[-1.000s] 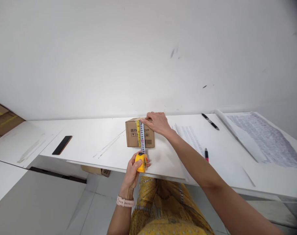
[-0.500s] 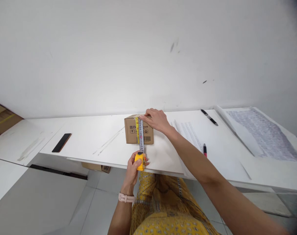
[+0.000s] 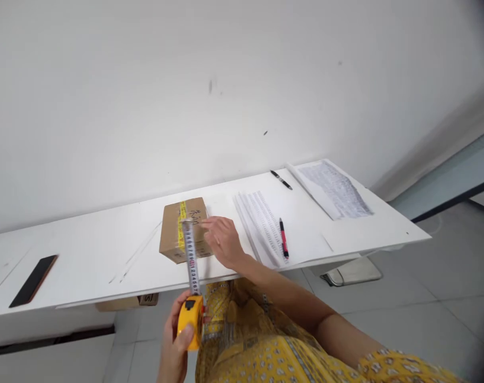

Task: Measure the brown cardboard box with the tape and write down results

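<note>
My left hand (image 3: pixel 177 335) is closed around a yellow tape measure (image 3: pixel 191 322) in front of the table's edge. From its case the metal blade (image 3: pixel 191 258) extends up and away, its free end in front of the box's top. The brown cardboard box (image 3: pixel 172 229) stands on the white table, with yellow printed tape over its top and handwriting beside that strip. At the box's right side is my right hand (image 3: pixel 225 242), fingers loosely stretched toward the box, with nothing visible in them. Whether its fingertips touch the cardboard I cannot tell.
On the white table (image 3: pixel 102 244), printed sheets (image 3: pixel 266 213) lie right of the box with a red and black pen (image 3: pixel 283 238). Farther right are a black pen (image 3: pixel 281 180) and more paper (image 3: pixel 333 189). A dark flat bar (image 3: pixel 33 281) lies left. A wall rises behind.
My right hand has come off the blade's end and moved toward me. The tape measure has moved nearer with my left hand. The view has swung right, and the box's top now shows more.
</note>
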`<action>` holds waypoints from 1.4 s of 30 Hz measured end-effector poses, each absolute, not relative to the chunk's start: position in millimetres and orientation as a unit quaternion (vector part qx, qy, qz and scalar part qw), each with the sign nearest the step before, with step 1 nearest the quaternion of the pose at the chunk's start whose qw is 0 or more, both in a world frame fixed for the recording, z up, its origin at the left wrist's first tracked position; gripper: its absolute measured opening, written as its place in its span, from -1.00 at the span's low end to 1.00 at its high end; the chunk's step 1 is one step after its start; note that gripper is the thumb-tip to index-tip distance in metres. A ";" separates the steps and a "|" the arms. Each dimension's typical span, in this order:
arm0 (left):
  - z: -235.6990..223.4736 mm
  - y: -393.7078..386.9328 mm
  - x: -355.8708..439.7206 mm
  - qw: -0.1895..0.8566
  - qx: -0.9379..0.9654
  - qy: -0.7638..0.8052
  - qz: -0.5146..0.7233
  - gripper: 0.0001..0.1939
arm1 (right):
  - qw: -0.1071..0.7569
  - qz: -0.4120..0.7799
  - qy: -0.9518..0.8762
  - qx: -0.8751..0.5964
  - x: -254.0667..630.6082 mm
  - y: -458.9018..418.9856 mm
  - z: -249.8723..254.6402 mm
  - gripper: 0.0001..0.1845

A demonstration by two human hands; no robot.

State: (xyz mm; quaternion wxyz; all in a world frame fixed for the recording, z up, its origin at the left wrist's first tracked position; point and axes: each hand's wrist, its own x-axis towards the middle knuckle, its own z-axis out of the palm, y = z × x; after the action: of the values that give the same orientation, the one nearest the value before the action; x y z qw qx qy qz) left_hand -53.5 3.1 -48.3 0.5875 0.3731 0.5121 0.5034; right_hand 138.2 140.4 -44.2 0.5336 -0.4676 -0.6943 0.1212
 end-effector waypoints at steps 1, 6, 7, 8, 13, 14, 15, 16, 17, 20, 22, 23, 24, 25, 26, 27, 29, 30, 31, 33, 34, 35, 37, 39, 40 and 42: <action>-47.2 4.0 -49.7 0.594 0.410 0.507 0.470 -0.27 | 0.566 0.176 -0.654 -0.471 149.3 133.3 -38.4 -0.50; -47.8 13.8 -25.1 0.641 0.540 0.436 0.327 -0.32 | 0.633 0.333 -0.503 -0.485 217.7 94.2 -13.6 -0.48; -48.3 16.4 -17.8 0.646 0.547 0.426 0.319 -0.33 | 0.636 0.338 -0.486 -0.495 228.1 85.8 -13.9 -0.50; -48.4 19.2 -9.5 0.649 0.552 0.415 0.321 -0.33 | 0.639 0.339 -0.468 -0.507 235.8 77.4 -16.4 -0.51; -36.1 34.5 35.6 0.624 0.584 0.386 0.346 -0.05 | 0.600 0.347 -0.477 -0.540 241.4 36.3 -48.1 -0.60; -31.5 37.7 42.7 0.606 0.607 0.392 0.332 -0.01 | 0.580 0.347 -0.504 -0.538 241.0 30.3 -53.9 -0.62; -26.6 41.2 48.9 0.582 0.637 0.396 0.314 0.01 | 0.559 0.343 -0.529 -0.538 242.3 26.3 -58.5 -0.64; -21.4 45.3 54.2 0.554 0.668 0.397 0.297 0.01 | 0.543 0.334 -0.545 -0.544 246.1 24.8 -61.9 -0.64; -16.2 50.4 59.1 0.527 0.698 0.395 0.283 0.00 | 0.534 0.317 -0.547 -0.561 252.8 26.1 -64.7 -0.63; -2.2 74.9 77.2 0.445 0.763 0.375 0.282 -0.05 | 0.509 0.240 -0.489 -0.667 286.2 46.7 -72.7 -0.60; 2.9 99.7 97.1 0.376 0.793 0.353 0.325 -0.07 | 0.443 0.184 -0.468 -0.743 310.1 68.2 -80.7 -0.60; 3.2 113.8 109.8 0.334 0.807 0.338 0.351 -0.10 | 0.390 0.173 -0.479 -0.767 319.2 78.7 -85.3 -0.59; 1.7 128.2 124.0 0.293 0.820 0.325 0.368 -0.12 | 0.336 0.167 -0.498 -0.782 325.5 88.0 -89.8 -0.56; -1.6 142.3 139.1 0.250 0.837 0.312 0.374 -0.13 | 0.284 0.160 -0.522 -0.788 329.1 95.6 -93.9 -0.54; -6.8 155.4 154.4 0.208 0.852 0.306 0.369 -0.16 | 0.239 0.152 -0.548 -0.787 330.3 101.2 -97.3 -0.53; -13.6 167.1 169.2 0.172 0.862 0.315 0.357 -0.19 | 0.202 0.143 -0.570 -0.783 330.0 104.6 -100.1 -0.55; -31.0 185.1 194.5 0.120 0.879 0.344 0.307 -0.25 | 0.159 0.128 -0.602 -0.772 328.3 106.1 -103.8 -0.65; -40.7 191.3 204.0 0.096 0.889 0.354 0.274 -0.28 | 0.155 0.125 -0.610 -0.767 328.6 104.8 -105.4 -0.67; -50.5 195.7 211.2 0.074 0.897 0.362 0.242 -0.30 | 0.164 0.125 -0.611 -0.764 330.3 102.5 -107.2 -0.66; -68.5 200.3 218.1 0.037 0.909 0.372 0.186 -0.32 | 0.223 0.131 -0.596 -0.760 338.0 96.3 -112.1 -0.63; -76.1 201.0 218.2 0.024 0.912 0.374 0.165 -0.33 | 0.274 0.145 -0.575 -0.757 343.3 92.7 -115.1 -0.63; -82.4 200.9 216.4 0.015 0.916 0.373 0.150 -0.34 | 0.334 0.170 -0.546 -0.749 349.1 88.9 -118.1 -0.65; -92.0 198.2 209.1 0.000 0.921 0.365 0.134 -0.39 | 0.469 0.249 -0.473 -0.703 359.9 81.2 -122.9 -0.67; -99.2 190.6 199.2 -0.022 0.924 0.357 0.133 -0.45 | 0.578 0.327 -0.406 -0.628 367.4 74.2 -123.7 -0.67; -102.6 184.0 193.9 -0.034 0.926 0.351 0.137 -0.48 | 0.615 0.352 -0.384 -0.592 369.4 71.3 -122.4 -0.66; -110.4 164.5 183.5 -0.053 0.932 0.327 0.146 -0.48 | 0.658 0.372 -0.364 -0.544 369.4 67.6 -116.9 -0.63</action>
State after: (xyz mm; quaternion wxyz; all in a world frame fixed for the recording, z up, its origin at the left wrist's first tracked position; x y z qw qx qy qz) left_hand 183.5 164.5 -110.4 -0.0530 0.9322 0.3269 0.1461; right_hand 369.4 67.6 -116.9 0.6584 -0.5441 -0.3638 0.3717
